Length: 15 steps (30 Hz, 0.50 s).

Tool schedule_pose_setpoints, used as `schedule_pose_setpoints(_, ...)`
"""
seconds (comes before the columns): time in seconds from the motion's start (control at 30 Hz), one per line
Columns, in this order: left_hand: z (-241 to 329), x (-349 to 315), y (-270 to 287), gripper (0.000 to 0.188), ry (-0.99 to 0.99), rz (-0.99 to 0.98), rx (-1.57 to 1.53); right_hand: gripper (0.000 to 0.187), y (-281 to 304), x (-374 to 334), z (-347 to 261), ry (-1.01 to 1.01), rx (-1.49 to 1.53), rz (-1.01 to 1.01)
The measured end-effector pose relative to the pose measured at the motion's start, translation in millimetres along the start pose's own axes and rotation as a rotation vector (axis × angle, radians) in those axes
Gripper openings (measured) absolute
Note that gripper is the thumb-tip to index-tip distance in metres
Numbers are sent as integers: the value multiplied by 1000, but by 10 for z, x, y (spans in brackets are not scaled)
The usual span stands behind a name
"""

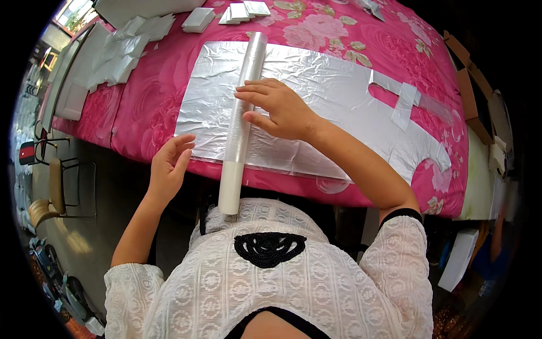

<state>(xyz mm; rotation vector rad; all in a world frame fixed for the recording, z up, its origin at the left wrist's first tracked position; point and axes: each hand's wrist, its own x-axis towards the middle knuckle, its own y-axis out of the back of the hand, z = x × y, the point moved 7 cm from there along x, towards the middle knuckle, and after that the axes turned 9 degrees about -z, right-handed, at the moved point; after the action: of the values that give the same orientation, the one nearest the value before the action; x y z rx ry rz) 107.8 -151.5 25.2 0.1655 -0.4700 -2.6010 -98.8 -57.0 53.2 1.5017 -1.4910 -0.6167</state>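
A thin, silvery-white plastic sheet (322,107), cut at its right end like an apron with curved hollows and a strap, lies flat and wrinkled before me. Across its left part rests a long roller (232,144) with clear film around it and a bare white near end that juts past the table edge. My right hand (282,110) lies over the roller's middle with its fingers stretched out. Beside the sheet's left near edge is my left hand (170,166), its fingers loosely bent and apart from the thumb, with nothing seen in it.
A pink flowered cloth (141,113) covers the table. Folded white plastic packets (243,11) lie at the far edge, with a heap of folded plastic pieces (127,53) at far left. An open cardboard box (474,104) stands right; a chair (53,189) is on the floor left.
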Motion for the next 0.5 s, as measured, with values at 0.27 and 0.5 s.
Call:
schedule_pose_setpoints(0.27, -284, -418, 37, 41, 214, 164, 229, 59, -810, 901, -169, 122, -191, 0)
schedule_pose_setpoints(0.5, -385, -471, -36, 50, 412, 76, -41, 78, -1048, 1117, -224, -356, 192, 279)
